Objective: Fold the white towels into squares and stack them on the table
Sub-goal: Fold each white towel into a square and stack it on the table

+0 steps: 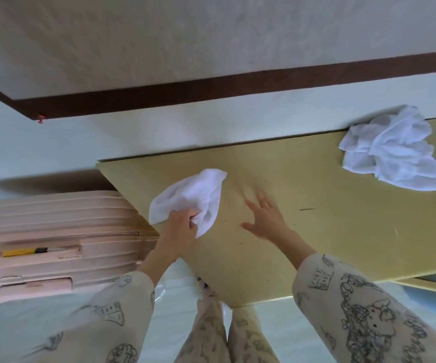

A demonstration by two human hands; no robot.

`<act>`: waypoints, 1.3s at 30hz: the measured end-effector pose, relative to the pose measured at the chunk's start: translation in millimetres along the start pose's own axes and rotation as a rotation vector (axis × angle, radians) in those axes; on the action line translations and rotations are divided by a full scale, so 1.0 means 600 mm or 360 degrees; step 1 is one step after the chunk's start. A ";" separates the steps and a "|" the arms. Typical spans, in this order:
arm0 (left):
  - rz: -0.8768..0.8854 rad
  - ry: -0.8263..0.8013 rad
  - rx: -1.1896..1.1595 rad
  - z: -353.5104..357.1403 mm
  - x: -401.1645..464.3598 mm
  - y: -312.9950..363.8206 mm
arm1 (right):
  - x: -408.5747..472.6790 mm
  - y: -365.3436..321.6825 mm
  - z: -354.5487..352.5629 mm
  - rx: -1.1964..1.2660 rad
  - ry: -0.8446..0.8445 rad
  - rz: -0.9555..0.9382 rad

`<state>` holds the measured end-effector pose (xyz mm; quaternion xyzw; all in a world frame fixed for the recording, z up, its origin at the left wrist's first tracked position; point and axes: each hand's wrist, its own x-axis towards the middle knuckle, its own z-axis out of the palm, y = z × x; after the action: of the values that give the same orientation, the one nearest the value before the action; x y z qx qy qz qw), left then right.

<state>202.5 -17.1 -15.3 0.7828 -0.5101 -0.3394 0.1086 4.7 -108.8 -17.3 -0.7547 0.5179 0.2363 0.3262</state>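
Observation:
A yellow-green table [316, 231] fills the middle and right of the head view. My left hand [181, 225] grips a bunched white towel [193, 195] over the table's left corner. My right hand [265, 220] hovers flat with fingers spread just right of that towel, holding nothing. A crumpled pile of white towels [392, 150] lies at the table's far right, near its back edge.
A pink ribbed suitcase [54, 239] stands left of the table with a yellow-handled screwdriver [25, 252] on it. A wall with a dark baseboard [211, 87] runs behind. My legs [227, 331] stand at the table's near corner.

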 end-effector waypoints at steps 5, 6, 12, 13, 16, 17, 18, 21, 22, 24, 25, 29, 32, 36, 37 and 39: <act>0.0020 0.0049 -0.0323 -0.071 -0.026 0.084 | -0.083 -0.041 -0.007 0.0405 0.0131 -0.0369; 0.0036 0.0111 -0.0409 -0.091 -0.032 0.104 | -0.101 -0.047 -0.010 0.0448 0.0170 -0.0437; 0.0178 0.0134 -0.1126 -0.185 -0.074 0.221 | -0.176 -0.065 -0.063 0.0747 0.0474 -0.0417; 0.0186 0.0089 -0.1229 -0.194 -0.082 0.239 | -0.185 -0.059 -0.074 0.0727 0.0607 -0.0392; 0.0239 0.0039 -0.1279 -0.214 -0.097 0.288 | -0.213 -0.023 -0.120 0.0842 0.0803 -0.0267; 0.0271 0.0020 -0.1193 -0.219 -0.100 0.303 | -0.224 -0.006 -0.137 0.0934 0.0789 -0.0246; 0.0318 -0.0007 -0.1056 -0.222 -0.103 0.315 | -0.234 0.013 -0.155 0.0972 0.0787 -0.0247; 0.0431 -0.0056 -0.0440 -0.211 -0.106 0.342 | -0.262 0.074 -0.207 0.0978 0.0827 -0.0283; 0.0458 -0.0032 -0.0272 -0.200 -0.105 0.350 | -0.271 0.094 -0.224 0.0967 0.0844 -0.0306; 0.0519 0.0063 -0.0056 -0.172 -0.104 0.372 | -0.281 0.132 -0.252 0.0847 0.0856 -0.0340; 0.0529 0.0099 0.0009 -0.158 -0.102 0.386 | -0.284 0.150 -0.264 0.0751 0.0862 -0.0353; 0.0484 0.0212 0.0135 -0.111 -0.098 0.432 | -0.285 0.213 -0.301 0.0562 0.0907 -0.0400; 0.0473 0.0352 0.0090 -0.100 -0.101 0.451 | -0.282 0.246 -0.321 0.0483 0.0843 -0.0374; 0.0244 0.0220 -0.0122 -0.108 -0.106 0.447 | -0.264 0.285 -0.327 0.0402 0.0753 -0.0325; 0.0217 0.0205 -0.0086 -0.112 -0.104 0.444 | -0.259 0.290 -0.330 0.0395 0.0752 -0.0315; 0.0210 0.0240 -0.0001 -0.124 -0.096 0.437 | -0.250 0.294 -0.341 0.0355 0.0783 -0.0279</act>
<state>45.9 -99.6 199.5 0.7708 -0.5509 -0.2718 0.1689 -209.2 -209.7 181.3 -0.7907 0.5370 -0.0415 0.2910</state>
